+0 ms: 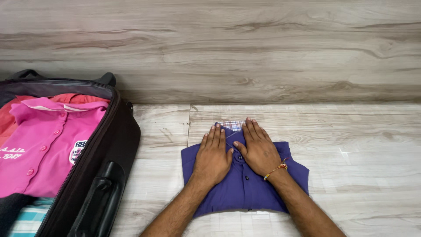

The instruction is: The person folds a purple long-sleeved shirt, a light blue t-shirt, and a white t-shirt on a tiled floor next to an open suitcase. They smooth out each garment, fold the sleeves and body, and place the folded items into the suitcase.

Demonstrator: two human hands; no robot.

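Observation:
A folded purple button shirt (250, 184) with a checked inner collar lies on the wood-patterned floor in front of me. My left hand (212, 156) rests flat on its left half, fingers together and pointing away from me. My right hand (258, 147) lies flat on the upper middle of the shirt beside the button line, touching my left hand at the thumb. A beaded thread band circles my right wrist. Neither hand grips anything.
An open dark suitcase (103, 175) lies at the left, with a folded pink polo shirt (44, 149) on top and a light checked cloth (26, 219) under it. A wood-patterned wall (263, 48) rises behind the floor.

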